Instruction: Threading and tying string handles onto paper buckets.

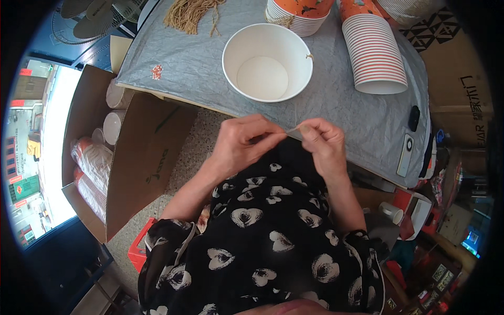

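Observation:
Just in front of my body, past the near edge of the table, my left hand point(245, 139) and my right hand point(323, 143) are close together. Their fingertips pinch a thin, pale cord point(293, 129) stretched between them. Beyond the hands, a white paper bucket point(231, 65) stands on the table with its mouth toward me, and nothing shows inside. A small end of cord point(310, 56) pokes out at its right rim. A bundle of tan cords point(190, 16) lies at the far left of the table.
Nested paper buckets point(378, 52) lie at the right of the grey-covered table point(189, 79); another orange-printed stack point(299, 18) stands at the back. A black object point(414, 118) and a slim remote-like device point(405, 155) lie at the right edge. Left stands an open carton point(142, 152) of wrapped cups.

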{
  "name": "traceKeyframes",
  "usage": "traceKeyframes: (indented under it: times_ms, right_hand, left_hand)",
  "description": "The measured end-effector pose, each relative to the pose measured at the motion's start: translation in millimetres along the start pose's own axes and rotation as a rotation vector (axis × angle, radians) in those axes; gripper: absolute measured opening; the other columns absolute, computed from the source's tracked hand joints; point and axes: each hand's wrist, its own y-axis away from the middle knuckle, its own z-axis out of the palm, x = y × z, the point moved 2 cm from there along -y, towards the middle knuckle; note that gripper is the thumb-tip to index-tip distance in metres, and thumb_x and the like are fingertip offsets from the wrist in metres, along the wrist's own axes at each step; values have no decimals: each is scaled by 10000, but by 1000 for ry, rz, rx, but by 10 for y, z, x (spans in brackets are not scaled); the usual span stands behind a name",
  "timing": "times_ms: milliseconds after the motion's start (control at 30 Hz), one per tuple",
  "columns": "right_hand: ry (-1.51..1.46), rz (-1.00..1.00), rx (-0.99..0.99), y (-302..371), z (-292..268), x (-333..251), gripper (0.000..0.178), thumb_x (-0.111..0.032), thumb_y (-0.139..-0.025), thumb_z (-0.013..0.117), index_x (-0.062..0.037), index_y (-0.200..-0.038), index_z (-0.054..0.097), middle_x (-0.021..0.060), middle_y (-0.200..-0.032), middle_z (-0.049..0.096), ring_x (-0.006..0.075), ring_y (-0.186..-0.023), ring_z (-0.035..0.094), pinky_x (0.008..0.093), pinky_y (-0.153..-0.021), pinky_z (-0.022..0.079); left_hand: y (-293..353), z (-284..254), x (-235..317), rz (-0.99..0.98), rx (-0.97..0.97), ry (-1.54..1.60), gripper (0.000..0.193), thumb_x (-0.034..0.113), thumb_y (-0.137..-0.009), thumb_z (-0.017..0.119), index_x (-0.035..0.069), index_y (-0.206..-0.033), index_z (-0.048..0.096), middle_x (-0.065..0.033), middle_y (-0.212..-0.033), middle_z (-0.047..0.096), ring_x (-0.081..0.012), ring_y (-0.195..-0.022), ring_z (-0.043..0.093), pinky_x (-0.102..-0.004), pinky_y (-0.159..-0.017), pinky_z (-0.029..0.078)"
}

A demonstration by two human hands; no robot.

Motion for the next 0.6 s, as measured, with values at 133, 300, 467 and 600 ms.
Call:
traceKeyframes:
  times_ms: [133,300,467,600]
  right_hand:
    - [452,-254,307,-371,-319,-621,156,-183,-928,690,-43,-976,740,-91,-701,565,0,-593,416,184,-528,310]
    - [485,-830,300,-719,164,-1527,162,-155,-954,670,-15,-1015,725,-61,-731,620,-9,-617,482,185,-533,361]
    - [331,-669,-168,-1046,710,-1103,142,-129,-1000,591,3,-974,633,3,-740,650,42,-661,593,217,-562,472]
    - [794,-622,-56,-1031,504,-654,87,-105,-965,603,-21,-961,627,75,-708,693,149,-657,697,256,-590,516]
  left_hand:
    - [-140,-535,-14,211,195,-504,261,119,-779,808,136,-1030,737,-32,-1059,677,-184,-739,661,-300,-619,558]
    - [-383,-631,-129,288,183,-723,223,167,-755,813,156,-955,714,1,-1180,625,-167,-778,631,-319,-630,561]
    - [-504,-382,36,295,3,-678,215,247,-779,797,140,-938,698,16,-1134,660,-224,-841,685,-345,-678,568]
    - [-699,-698,-270,298,-40,-598,192,231,-811,764,129,-949,676,4,-1104,675,-240,-882,694,-364,-713,567]
